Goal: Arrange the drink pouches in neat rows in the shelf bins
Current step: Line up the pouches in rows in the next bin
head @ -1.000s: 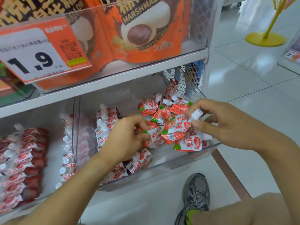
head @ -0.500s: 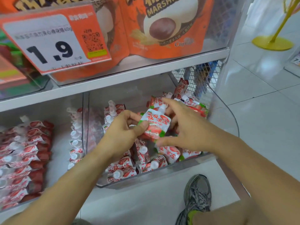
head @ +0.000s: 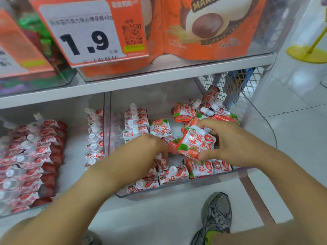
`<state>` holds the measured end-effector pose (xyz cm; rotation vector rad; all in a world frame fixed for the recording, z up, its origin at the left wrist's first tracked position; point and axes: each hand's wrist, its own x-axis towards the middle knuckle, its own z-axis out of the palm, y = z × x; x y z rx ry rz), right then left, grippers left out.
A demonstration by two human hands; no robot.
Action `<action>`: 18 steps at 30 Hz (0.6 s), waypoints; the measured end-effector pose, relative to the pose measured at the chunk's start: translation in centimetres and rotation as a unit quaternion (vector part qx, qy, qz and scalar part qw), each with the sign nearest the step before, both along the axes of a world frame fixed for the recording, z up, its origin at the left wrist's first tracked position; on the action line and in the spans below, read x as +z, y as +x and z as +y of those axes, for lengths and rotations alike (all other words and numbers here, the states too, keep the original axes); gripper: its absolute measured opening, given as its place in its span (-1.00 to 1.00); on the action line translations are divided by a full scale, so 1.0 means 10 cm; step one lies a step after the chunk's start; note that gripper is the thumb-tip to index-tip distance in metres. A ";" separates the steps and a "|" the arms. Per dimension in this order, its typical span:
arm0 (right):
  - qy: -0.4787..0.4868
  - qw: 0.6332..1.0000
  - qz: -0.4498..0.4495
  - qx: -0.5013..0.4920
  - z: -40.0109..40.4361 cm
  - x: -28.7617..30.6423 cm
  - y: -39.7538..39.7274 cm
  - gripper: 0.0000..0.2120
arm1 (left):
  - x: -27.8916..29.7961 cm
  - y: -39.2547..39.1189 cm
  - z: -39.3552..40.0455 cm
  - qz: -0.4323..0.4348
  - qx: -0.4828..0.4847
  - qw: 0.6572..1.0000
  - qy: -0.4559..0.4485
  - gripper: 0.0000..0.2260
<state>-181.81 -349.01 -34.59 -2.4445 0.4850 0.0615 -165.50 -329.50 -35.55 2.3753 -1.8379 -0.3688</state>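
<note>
Left fingers [head: 160, 147] hidden among pouches [head: 160, 129]

Orange marshmallow bags [head: 203, 30] fill the upper shelf behind a 1.9 price tag [head: 92, 30]. A yellow stand base [head: 307, 53] and a grey sneaker [head: 216, 214] rest on the tiled floor [head: 292, 131].

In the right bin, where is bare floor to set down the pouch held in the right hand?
Bare floor lies between the upright row and the loose heap, behind both hands. The held pouch sits just before it. The front edge is crowded.
</note>
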 end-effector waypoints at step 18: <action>0.040 0.994 -0.086 -0.052 0.02 -0.03 -0.03 -0.50 | 0.11 -0.12 -0.10 0.124 -0.007 0.991 0.050 -0.88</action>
